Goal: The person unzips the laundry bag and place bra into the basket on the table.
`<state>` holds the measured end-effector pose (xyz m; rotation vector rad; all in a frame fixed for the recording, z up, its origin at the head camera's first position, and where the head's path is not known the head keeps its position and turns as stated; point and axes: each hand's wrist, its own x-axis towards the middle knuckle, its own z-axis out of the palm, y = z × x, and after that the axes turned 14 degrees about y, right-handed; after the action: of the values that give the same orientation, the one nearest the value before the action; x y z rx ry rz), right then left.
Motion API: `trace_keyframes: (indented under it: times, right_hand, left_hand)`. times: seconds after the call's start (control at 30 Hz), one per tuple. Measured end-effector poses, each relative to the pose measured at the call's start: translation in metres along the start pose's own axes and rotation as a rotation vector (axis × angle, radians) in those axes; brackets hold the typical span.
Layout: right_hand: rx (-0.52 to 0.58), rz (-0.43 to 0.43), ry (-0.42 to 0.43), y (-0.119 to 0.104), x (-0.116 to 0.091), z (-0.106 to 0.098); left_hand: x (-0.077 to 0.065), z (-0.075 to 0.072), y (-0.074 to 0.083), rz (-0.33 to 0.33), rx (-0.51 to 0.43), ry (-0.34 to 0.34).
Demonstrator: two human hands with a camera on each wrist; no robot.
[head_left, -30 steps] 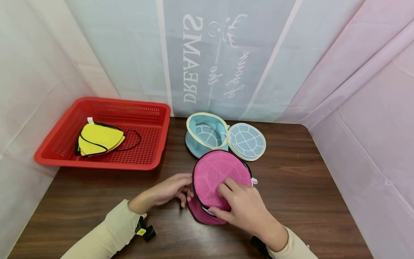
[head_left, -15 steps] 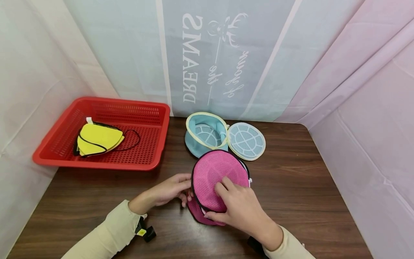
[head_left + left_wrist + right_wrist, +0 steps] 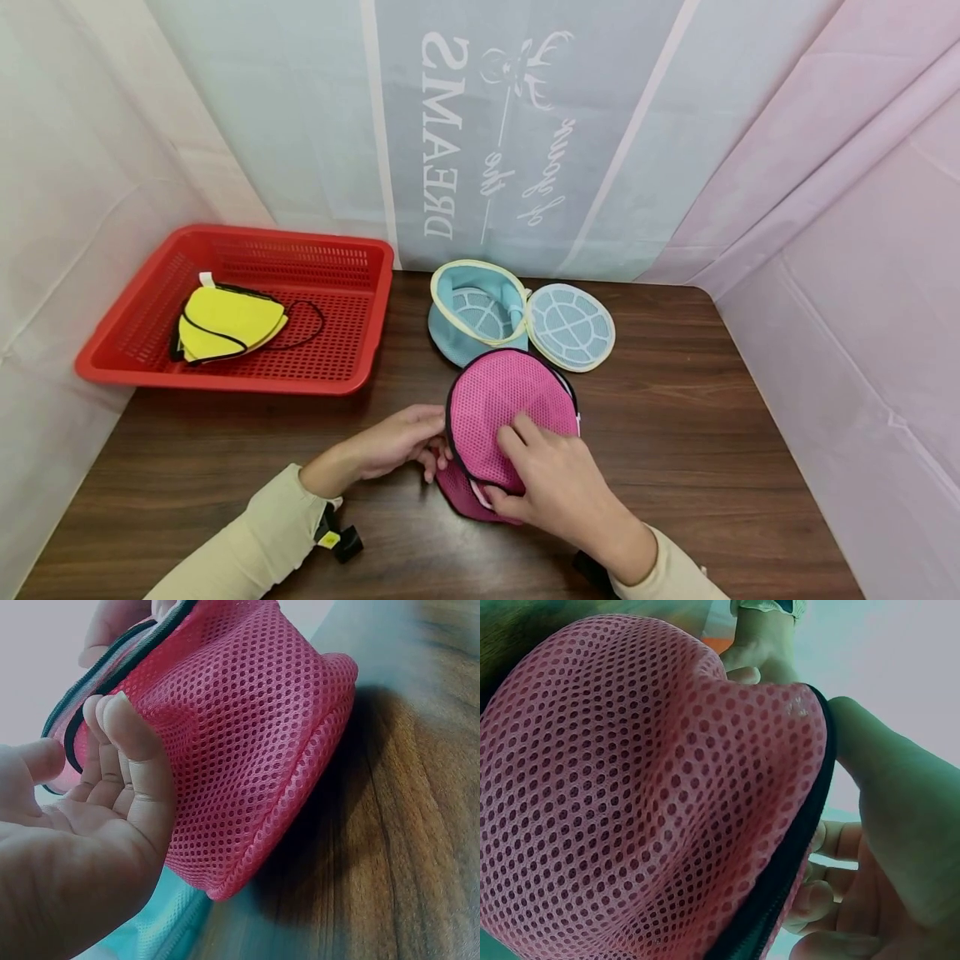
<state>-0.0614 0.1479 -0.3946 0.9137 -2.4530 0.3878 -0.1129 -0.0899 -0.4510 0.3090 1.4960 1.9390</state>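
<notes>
A round pink mesh laundry bag [image 3: 495, 400] with a black zip edge stands tilted on the table, its pink top facing up in the head view. My left hand [image 3: 401, 440] grips its left rim; in the left wrist view, thumb and curled fingers [image 3: 112, 765] meet round the black edge. On the near right side, my right hand [image 3: 558, 475] pinches the bag, thumb low at the zip and fingertips over the top. The right wrist view has the black zip [image 3: 780, 862] running beside that thumb. Part of the bag's right side is hidden behind the right hand.
Behind the pink bag sits a light blue mesh bag [image 3: 450, 333], its round lid [image 3: 572, 327] folded open to the right. A red plastic basket [image 3: 300, 385] at the left holds a yellow item [image 3: 232, 315] with black cord. Fabric hangs along the table's back and sides.
My right hand has shifted slightly left along the pink bag, and the bag has turned a little, so its white tag shows less. My left hand stays at the left rim.
</notes>
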Motion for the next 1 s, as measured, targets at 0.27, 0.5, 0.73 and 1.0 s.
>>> trace_keyframes:
  times: [0.27, 0.5, 0.73, 1.0]
  right_hand:
    - [0.064, -0.059, -0.039, 0.0010, -0.0004, -0.0007]
    - [0.098, -0.115, -0.009, 0.0019, -0.0004, 0.0001]
    - [0.116, -0.134, 0.008, 0.0039, -0.0017, 0.0021]
    - [0.131, -0.149, 0.016, 0.0055, -0.0010, 0.0013]
  left_hand:
    - [0.0012, 0.0000, -0.0033, 0.001, 0.002, -0.015]
    - [0.0015, 0.0002, -0.0039, -0.006, 0.013, -0.011]
    - [0.0019, 0.0008, -0.0060, 0.001, 0.005, -0.019]
    - [0.0014, -0.0009, -0.0043, 0.022, 0.065, 0.001]
